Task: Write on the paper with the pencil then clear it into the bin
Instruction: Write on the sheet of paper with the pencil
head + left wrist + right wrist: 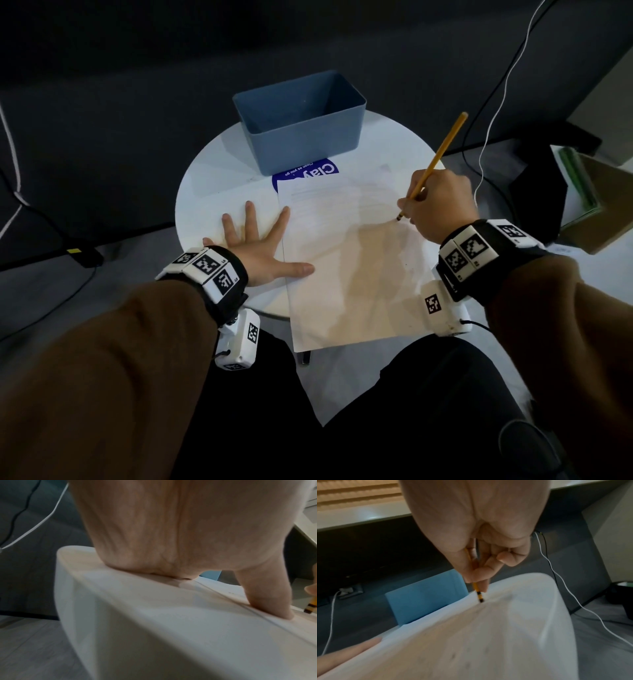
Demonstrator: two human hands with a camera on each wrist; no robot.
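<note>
The person sat at a small round white table (212,164). The left hand (255,245) lay flat on the table top, palm down, with all fingers straight and spread wide. Most of this hand rested on the bare table just beside the left edge of the paper (356,274). The thumb and the tip of the index finger reached over that edge and pressed on the sheet. In the left wrist view the heel of the palm touched the table, and the thumb (267,596) pressed down on the edge of the paper.

The right hand (442,205) stood over the upper right part of the paper, with its back turned up toward the head camera. Its fingers were curled around the yellow pencil (442,150) and pinched it low, close to the dark tip. The long shaft leaned up and away to the right, over the table's far edge. The tip touched the paper, which the right wrist view showed too. There the ring finger and the little finger were folded into the palm.

The paper lay flat, and its near end hung over the table edge toward the person's lap. The blue bin (301,137) stood upright at the far side of the table, just behind the paper. Both forearms wore brown sleeves (102,394).
</note>
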